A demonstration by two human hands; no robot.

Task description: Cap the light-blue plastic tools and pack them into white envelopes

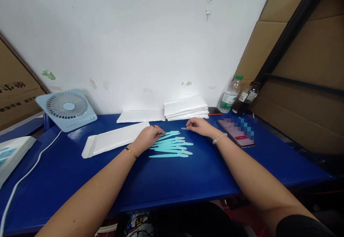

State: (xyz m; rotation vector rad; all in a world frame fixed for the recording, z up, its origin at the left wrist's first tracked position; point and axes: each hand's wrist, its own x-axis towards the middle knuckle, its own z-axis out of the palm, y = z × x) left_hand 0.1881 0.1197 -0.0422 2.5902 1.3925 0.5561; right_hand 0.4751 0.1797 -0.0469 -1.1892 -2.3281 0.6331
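Several turquoise eyebrow razors [169,155] lie fanned out side by side on the blue table, their blade ends pointing right. My left hand [149,136] is closed at the left end of the topmost razor [172,133], fingertips pinching around its handle. Between the thumb and fingers of my right hand [200,126] is a small clear plastic cap [185,128], just beyond the razors' blade ends. Beneath and left of my left hand rests a white padded envelope [107,142].
A stack of white padded envelopes [185,108] and another single envelope [141,115] lie against the wall. A phone [236,133], a water bottle [229,97] and a dark bottle [245,99] are on the right. A blue fan [68,108] with a white cable stands left.
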